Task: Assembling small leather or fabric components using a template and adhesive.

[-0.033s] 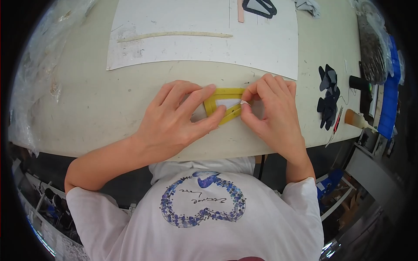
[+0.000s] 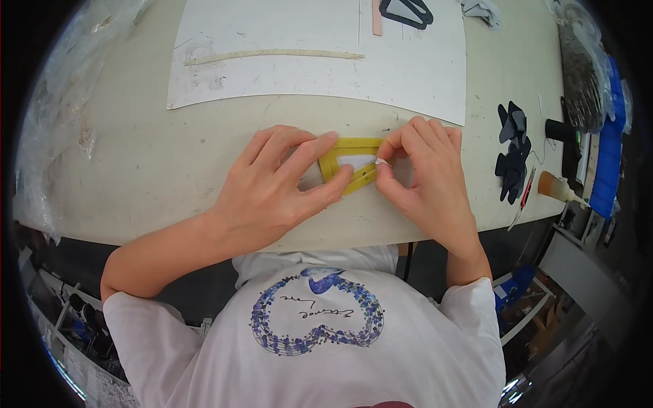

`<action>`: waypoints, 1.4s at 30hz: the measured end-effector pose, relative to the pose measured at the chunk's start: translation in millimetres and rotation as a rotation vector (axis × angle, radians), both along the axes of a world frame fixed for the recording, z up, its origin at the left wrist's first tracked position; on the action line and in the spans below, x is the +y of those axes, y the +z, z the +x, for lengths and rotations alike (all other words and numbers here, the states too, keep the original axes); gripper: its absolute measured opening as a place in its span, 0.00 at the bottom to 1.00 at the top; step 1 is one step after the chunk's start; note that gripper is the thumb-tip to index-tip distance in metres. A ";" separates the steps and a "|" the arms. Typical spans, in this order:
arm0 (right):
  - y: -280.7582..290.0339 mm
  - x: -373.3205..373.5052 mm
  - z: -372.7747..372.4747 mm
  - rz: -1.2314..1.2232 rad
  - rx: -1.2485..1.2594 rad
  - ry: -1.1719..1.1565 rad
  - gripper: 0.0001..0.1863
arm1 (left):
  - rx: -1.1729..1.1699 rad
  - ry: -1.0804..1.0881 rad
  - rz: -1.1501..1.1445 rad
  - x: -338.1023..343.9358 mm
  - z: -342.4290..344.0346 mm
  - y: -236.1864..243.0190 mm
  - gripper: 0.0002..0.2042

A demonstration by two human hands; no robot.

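A yellow triangular frame (image 2: 360, 143) lies on the table in front of me, with a white piece (image 2: 355, 161) showing inside its opening. My left hand (image 2: 272, 180) is open and spread, its index fingertip on the frame's upper left corner and its thumb across the lower left part. At the frame's right corner, my right hand (image 2: 428, 170) pinches a small white scrap (image 2: 381, 161) between thumb and index finger. The right fingers hide that corner, so I cannot tell whether the scrap is joined to the white piece.
Beyond my hands lies a large white board (image 2: 292, 81) bearing a long pale strip (image 2: 272, 54) and a dark triangular piece (image 2: 408, 12). To the right are dark fabric pieces (image 2: 513, 153), a red cutter (image 2: 527, 190), a glue bottle (image 2: 554, 185) and a black spool (image 2: 559, 129). Clear plastic (image 2: 51, 136) covers the left edge.
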State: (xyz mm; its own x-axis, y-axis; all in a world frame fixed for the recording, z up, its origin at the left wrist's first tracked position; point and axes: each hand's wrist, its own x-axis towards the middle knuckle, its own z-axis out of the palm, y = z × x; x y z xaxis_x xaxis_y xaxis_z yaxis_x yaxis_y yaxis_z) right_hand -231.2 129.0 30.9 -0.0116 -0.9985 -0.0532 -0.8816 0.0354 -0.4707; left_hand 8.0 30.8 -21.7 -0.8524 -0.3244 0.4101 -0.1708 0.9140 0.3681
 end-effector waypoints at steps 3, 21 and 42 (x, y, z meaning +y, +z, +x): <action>7.1 -2.1 4.1 0.019 -0.087 -0.027 0.09 | 0.016 0.012 0.006 1.1 0.0 -0.5 0.26; -4.9 -1.0 14.5 -0.063 -0.123 -0.106 0.09 | -0.023 0.017 0.049 2.0 -0.3 2.1 0.26; -22.3 26.9 -15.2 -0.283 -0.163 -0.129 0.14 | -0.192 -0.032 0.083 -1.7 -3.9 15.5 0.28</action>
